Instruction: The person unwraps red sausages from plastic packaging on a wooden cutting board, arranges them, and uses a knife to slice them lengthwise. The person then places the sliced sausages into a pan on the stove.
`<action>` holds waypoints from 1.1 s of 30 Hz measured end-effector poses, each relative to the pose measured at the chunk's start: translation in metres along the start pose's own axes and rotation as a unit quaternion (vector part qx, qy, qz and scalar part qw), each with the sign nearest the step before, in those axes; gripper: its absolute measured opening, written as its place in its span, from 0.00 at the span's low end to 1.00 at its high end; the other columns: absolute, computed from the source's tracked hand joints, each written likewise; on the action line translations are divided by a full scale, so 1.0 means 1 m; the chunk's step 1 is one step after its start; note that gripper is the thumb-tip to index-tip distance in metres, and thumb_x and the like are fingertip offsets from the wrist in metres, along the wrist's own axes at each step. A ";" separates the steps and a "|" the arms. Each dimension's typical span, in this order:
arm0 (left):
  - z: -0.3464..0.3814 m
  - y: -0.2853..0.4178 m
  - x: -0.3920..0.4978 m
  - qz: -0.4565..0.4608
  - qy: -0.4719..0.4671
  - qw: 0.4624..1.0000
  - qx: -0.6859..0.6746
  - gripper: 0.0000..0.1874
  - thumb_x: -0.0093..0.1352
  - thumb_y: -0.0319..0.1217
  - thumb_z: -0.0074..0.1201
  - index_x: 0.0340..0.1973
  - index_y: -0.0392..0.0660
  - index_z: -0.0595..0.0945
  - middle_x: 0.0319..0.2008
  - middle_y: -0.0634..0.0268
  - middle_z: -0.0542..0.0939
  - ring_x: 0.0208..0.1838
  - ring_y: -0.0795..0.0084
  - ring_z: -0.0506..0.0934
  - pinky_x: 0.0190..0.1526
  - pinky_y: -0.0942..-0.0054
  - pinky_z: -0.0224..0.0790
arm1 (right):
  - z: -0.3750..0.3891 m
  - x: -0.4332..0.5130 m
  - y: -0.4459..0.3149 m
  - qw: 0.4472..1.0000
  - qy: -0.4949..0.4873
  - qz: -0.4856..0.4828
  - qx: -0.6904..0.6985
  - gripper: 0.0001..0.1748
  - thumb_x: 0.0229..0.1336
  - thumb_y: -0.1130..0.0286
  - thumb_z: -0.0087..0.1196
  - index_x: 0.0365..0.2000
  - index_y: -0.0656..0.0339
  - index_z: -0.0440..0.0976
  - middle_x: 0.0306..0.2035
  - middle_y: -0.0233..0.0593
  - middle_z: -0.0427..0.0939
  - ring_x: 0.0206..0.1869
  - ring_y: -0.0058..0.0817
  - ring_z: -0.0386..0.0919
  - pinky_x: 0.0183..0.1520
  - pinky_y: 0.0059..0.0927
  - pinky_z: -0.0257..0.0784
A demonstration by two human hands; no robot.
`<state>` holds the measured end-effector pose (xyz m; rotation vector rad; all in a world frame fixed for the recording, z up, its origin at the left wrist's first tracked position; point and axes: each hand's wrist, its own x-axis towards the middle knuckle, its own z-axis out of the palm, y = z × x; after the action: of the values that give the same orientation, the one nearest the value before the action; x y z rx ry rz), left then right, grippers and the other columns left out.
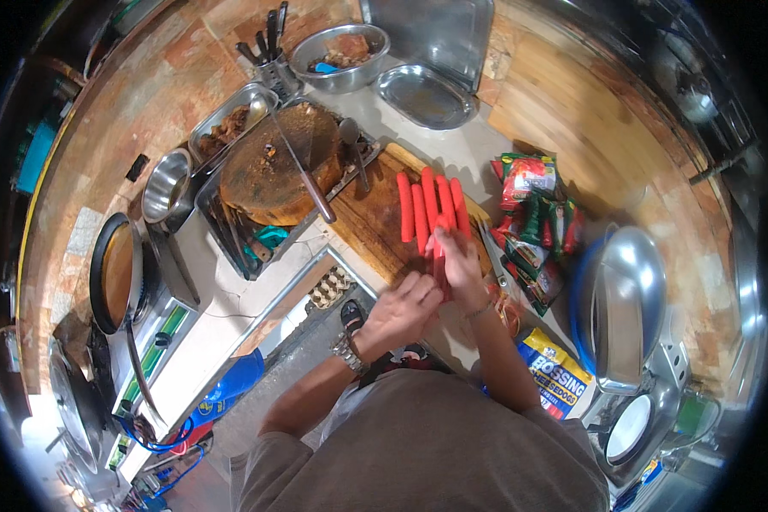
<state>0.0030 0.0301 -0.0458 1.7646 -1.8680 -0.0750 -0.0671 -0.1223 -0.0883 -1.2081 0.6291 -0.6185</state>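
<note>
Several red hotdogs (429, 195) lie side by side on a wooden cutting board (374, 221). At their lower end my right hand (462, 264) grips a red hotdog (440, 255), its thumb on top. My left hand (411, 306), with a metal watch at the wrist, has curled fingers at the lower end of that hotdog; whether they pinch it or something on it cannot be made out. Scissors (494, 256) lie at the board's right edge, beside a small heap of reddish-orange scraps (507, 308). A printed cheesedog packet (558, 377) is by my right forearm.
Left of the board, a round chopping block (281, 163) on a tray (246, 269) bears a long knife (307, 182). Small packets (541, 217) are piled at the right, near metal basins (637, 275). A frying pan (116, 275) sits far left; an oval tray (425, 96) lies behind.
</note>
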 end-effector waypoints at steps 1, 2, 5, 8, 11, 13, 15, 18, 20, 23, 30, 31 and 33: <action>0.002 0.000 -0.007 0.007 0.003 1.000 -0.021 0.13 0.57 0.29 0.61 0.36 0.42 0.77 0.39 0.59 0.74 0.44 0.57 0.75 0.45 0.63 0.77 | 0.002 0.015 -0.002 1.000 0.008 -0.014 -0.024 0.21 0.72 0.50 0.54 0.39 0.60 0.78 0.30 0.29 0.77 0.33 0.19 0.74 0.41 0.28 0.71; 0.006 0.001 -0.014 0.015 0.004 0.999 -0.043 0.12 0.57 0.29 0.61 0.35 0.42 0.76 0.41 0.59 0.75 0.45 0.57 0.75 0.45 0.63 0.76 | 0.003 0.031 -0.006 0.995 0.031 -0.033 -0.088 0.24 0.71 0.49 0.55 0.38 0.62 0.78 0.30 0.32 0.78 0.36 0.19 0.76 0.42 0.29 0.72; 0.020 0.004 -0.041 0.008 -0.031 0.990 -0.139 0.11 0.62 0.29 0.59 0.38 0.42 0.76 0.42 0.57 0.76 0.48 0.56 0.75 0.46 0.61 0.75 | 0.015 0.090 -0.026 0.942 0.089 -0.063 -0.316 0.25 0.68 0.49 0.59 0.40 0.67 0.78 0.33 0.44 0.83 0.40 0.27 0.83 0.44 0.34 0.77; 0.037 0.010 -0.063 -0.019 -0.103 0.970 -0.221 0.10 0.66 0.29 0.57 0.42 0.42 0.76 0.42 0.55 0.77 0.51 0.55 0.75 0.51 0.58 0.73 | 0.044 0.131 -0.037 0.976 0.062 0.050 -0.203 0.27 0.66 0.49 0.61 0.47 0.66 0.77 0.37 0.53 0.85 0.40 0.39 0.86 0.46 0.40 0.79; 0.048 0.019 -0.065 0.006 -0.104 0.967 -0.233 0.09 0.69 0.29 0.55 0.43 0.42 0.76 0.41 0.54 0.77 0.51 0.53 0.75 0.54 0.55 0.70 | 0.072 0.144 -0.027 0.945 0.020 -0.006 -0.326 0.26 0.66 0.50 0.60 0.44 0.66 0.74 0.32 0.48 0.83 0.38 0.38 0.86 0.43 0.43 0.80; 0.047 0.025 -0.060 0.019 -0.035 0.969 -0.243 0.07 0.70 0.29 0.54 0.41 0.42 0.76 0.40 0.54 0.77 0.50 0.52 0.75 0.55 0.54 0.69 | 0.081 0.145 -0.015 0.834 0.021 -0.115 -0.539 0.27 0.61 0.53 0.63 0.50 0.64 0.72 0.37 0.55 0.85 0.41 0.48 0.85 0.44 0.48 0.80; 0.039 0.031 -0.052 0.012 -0.040 0.959 -0.281 0.06 0.70 0.29 0.54 0.41 0.42 0.77 0.40 0.54 0.77 0.50 0.52 0.76 0.54 0.54 0.69 | 0.083 0.144 -0.003 0.784 -0.019 -0.101 -0.612 0.28 0.60 0.54 0.64 0.51 0.64 0.72 0.39 0.56 0.84 0.43 0.51 0.85 0.45 0.50 0.80; 0.030 0.042 -0.034 0.061 -0.080 0.940 -0.326 0.07 0.70 0.29 0.54 0.40 0.40 0.78 0.42 0.53 0.78 0.50 0.52 0.77 0.54 0.54 0.69 | 0.071 0.141 -0.002 0.744 -0.032 -0.127 -0.656 0.25 0.59 0.51 0.64 0.43 0.63 0.76 0.37 0.55 0.84 0.44 0.51 0.84 0.46 0.50 0.80; 0.034 0.053 -0.022 0.086 -0.113 0.929 -0.341 0.07 0.70 0.29 0.54 0.40 0.40 0.78 0.43 0.52 0.78 0.50 0.52 0.78 0.54 0.54 0.71 | 0.051 0.127 -0.014 0.741 -0.025 -0.165 -0.651 0.23 0.60 0.51 0.63 0.40 0.63 0.76 0.36 0.53 0.83 0.43 0.52 0.83 0.46 0.50 0.80; 0.056 0.061 -0.003 0.076 -0.143 0.940 -0.302 0.08 0.69 0.30 0.55 0.41 0.38 0.79 0.44 0.52 0.78 0.51 0.52 0.79 0.52 0.54 0.74 | -0.005 0.085 -0.048 0.785 -0.040 -0.244 -0.568 0.20 0.64 0.53 0.58 0.31 0.62 0.76 0.33 0.53 0.82 0.37 0.54 0.82 0.41 0.50 0.78; 0.094 0.037 0.022 0.046 -0.159 0.972 -0.166 0.15 0.70 0.39 0.58 0.43 0.40 0.79 0.50 0.55 0.76 0.50 0.55 0.80 0.50 0.55 0.77 | -0.122 -0.091 -0.029 0.856 -0.053 -0.035 -0.513 0.10 0.61 0.68 0.55 0.40 0.59 0.82 0.39 0.52 0.81 0.41 0.54 0.80 0.45 0.51 0.75; 0.092 0.035 0.024 0.022 -0.222 0.964 -0.142 0.16 0.69 0.41 0.59 0.44 0.41 0.79 0.51 0.55 0.76 0.51 0.55 0.80 0.50 0.55 0.77 | -0.125 -0.098 -0.022 0.858 -0.026 0.012 -0.512 0.11 0.60 0.68 0.56 0.41 0.59 0.82 0.40 0.51 0.80 0.42 0.54 0.80 0.47 0.50 0.75; 0.080 0.032 0.020 -0.022 -0.195 0.964 -0.180 0.17 0.68 0.42 0.62 0.43 0.42 0.80 0.51 0.55 0.76 0.52 0.51 0.80 0.53 0.51 0.76 | -0.124 -0.097 -0.017 0.864 0.045 -0.020 -0.500 0.13 0.57 0.70 0.60 0.42 0.61 0.82 0.41 0.51 0.80 0.48 0.51 0.79 0.53 0.48 0.74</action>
<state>-0.0591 -0.0105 -0.0927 1.6137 -1.9228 -0.7802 -0.2248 -0.1361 -0.0906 -2.1726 1.0656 -0.3633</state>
